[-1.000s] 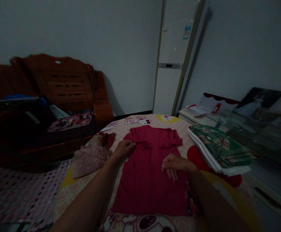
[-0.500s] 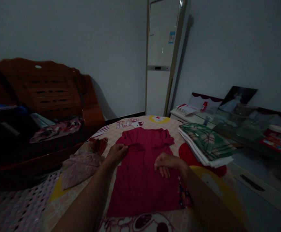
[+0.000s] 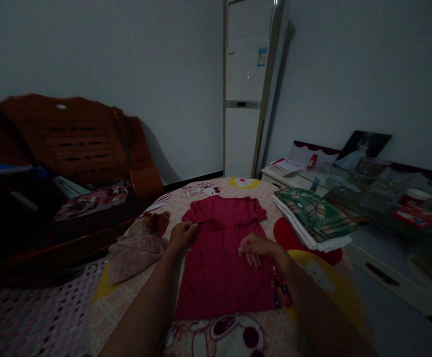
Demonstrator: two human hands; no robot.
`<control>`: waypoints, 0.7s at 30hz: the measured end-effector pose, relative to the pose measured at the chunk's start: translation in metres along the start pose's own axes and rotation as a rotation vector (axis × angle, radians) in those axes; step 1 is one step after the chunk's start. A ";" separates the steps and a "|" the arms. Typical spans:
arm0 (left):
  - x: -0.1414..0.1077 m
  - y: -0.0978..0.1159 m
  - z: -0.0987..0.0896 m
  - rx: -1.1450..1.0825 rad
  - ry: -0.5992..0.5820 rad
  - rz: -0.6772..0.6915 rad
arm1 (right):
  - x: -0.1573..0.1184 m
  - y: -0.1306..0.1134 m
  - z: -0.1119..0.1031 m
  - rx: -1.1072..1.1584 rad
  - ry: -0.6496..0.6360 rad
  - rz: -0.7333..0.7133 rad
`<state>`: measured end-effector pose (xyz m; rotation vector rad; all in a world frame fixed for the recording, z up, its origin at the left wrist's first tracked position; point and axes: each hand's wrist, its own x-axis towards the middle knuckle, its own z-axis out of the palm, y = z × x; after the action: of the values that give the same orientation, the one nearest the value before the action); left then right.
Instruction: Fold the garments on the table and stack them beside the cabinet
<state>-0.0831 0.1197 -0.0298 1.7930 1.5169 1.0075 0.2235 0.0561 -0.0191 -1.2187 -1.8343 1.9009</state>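
A dark pink shirt [image 3: 221, 282] lies spread over a round, cloth-covered table, its sleeves folded inward near the top. Along its right lower edge runs a colourful printed patch [image 3: 280, 292]. At the shirt's left edge, just below the sleeve, my left hand [image 3: 183, 235] is closed in a pinch on the fabric. My right hand [image 3: 255, 248] rests over the right middle of the shirt, thumb and forefinger brought together at the cloth, the other fingers hanging loosely; the fabric between its fingertips is hard to see.
Left of the shirt lies a crumpled pinkish garment [image 3: 137, 255]. A stack with folded green plaid cloth [image 3: 314, 213] sits at the table's right side. Beyond are a glass-topped cabinet [image 3: 372, 198], a wooden bench [image 3: 78, 134] and a tall white air conditioner [image 3: 242, 134].
The view has shifted slightly, so the table and the shirt's lower edge appear a little differently placed. Both hands keep nearly the same positions on the shirt.
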 end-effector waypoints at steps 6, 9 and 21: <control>-0.004 0.003 -0.001 -0.057 -0.017 -0.005 | -0.004 -0.003 0.004 0.028 0.023 -0.004; 0.001 0.010 -0.004 -0.030 0.016 0.012 | -0.005 -0.001 0.005 0.048 0.024 -0.017; 0.096 0.032 0.013 0.336 0.172 0.188 | 0.002 0.007 -0.018 0.205 0.686 -0.205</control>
<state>-0.0485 0.2087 0.0064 2.1626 1.7299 1.0687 0.2378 0.0689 -0.0239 -1.3273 -1.3041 1.2907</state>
